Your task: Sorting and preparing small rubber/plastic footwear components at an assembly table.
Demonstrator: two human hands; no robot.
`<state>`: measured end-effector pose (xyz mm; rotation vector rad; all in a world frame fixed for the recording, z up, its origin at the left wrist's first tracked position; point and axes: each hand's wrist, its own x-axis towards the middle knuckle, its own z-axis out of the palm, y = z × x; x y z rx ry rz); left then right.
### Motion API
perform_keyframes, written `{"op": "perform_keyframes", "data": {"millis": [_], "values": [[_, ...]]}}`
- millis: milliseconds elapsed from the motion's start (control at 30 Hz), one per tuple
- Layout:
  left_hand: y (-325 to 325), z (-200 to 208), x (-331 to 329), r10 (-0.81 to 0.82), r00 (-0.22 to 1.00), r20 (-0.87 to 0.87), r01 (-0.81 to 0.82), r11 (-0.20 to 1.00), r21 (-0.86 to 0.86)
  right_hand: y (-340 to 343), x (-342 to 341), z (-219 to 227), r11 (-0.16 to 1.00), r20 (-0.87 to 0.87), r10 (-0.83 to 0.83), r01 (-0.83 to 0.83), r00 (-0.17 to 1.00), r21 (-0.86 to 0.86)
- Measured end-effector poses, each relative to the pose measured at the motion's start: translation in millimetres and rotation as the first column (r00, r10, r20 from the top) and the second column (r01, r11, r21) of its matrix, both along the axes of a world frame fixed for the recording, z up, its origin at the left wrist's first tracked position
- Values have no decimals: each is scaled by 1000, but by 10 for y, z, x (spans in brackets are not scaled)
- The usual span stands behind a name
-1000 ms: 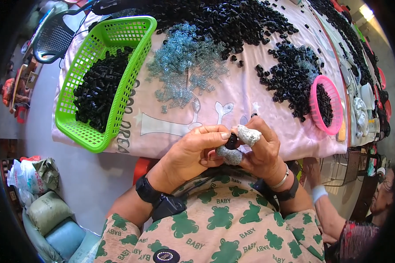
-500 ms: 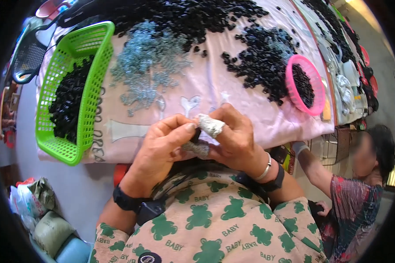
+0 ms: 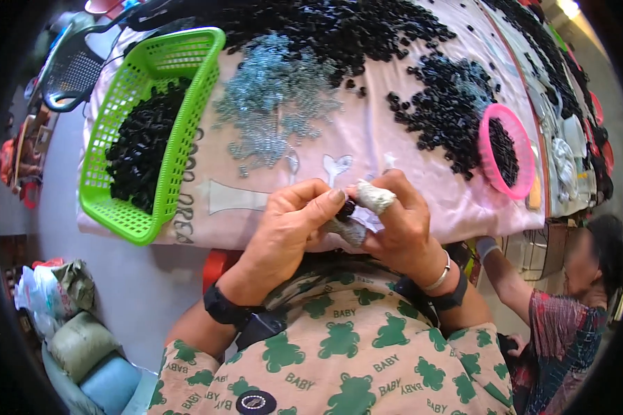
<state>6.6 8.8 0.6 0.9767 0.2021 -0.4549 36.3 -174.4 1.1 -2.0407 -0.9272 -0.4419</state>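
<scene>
Small black piece: it [image 3: 348,208] sits between the two hands, near the middle of the frame, a bit below the center of the cloth. Fingers hide most of it.
Left hand: the left hand [image 3: 287,225] comes up from the lower middle and leans to the right. Its thumb lies on top and its fingers curl under, pinching the black piece.
Right hand: the right hand [image 3: 403,225] leans to the left to meet it. Its fingers are bent and close in on the same piece from the other side.
Finger wraps: a white wrap [image 3: 376,197] covers one right fingertip, and a gray wrap [image 3: 347,232] is just below the piece.
Wrists: both bend inward, low in front of the belly. A black band [image 3: 223,306] is on the left one; a pale bangle [image 3: 439,272] is on the right one.
Pink cloth: the cloth [image 3: 367,142] lies under the heaps, past the hands.
Heaps: clear bits [image 3: 273,86] at upper middle, black bits [image 3: 439,114] at upper right.
Baskets: a green basket [image 3: 165,190] at upper left and a pink basket [image 3: 525,169] at right both hold black bits.
Other person: someone [image 3: 564,311] is at lower right.
</scene>
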Motion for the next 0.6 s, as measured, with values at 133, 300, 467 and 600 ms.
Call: {"op": "perform_keyframes", "data": {"millis": [133,300,467,600], "values": [[19,-15,-17,54,996,-73,-60,994,-86,54,13,-55,999,32,-11,10,999,41],[23,3,-10,9,996,-92,-25,985,-171,44,12,-77,999,18,-37,36,999,13],[16,-40,3,-20,996,-85,8,990,-138,-3,43,-93,999,-15,-35,35,999,0],[27,-81,18,17,998,-59,-22,996,-83,19,47,-77,999,-45,-16,18,999,33]]}}
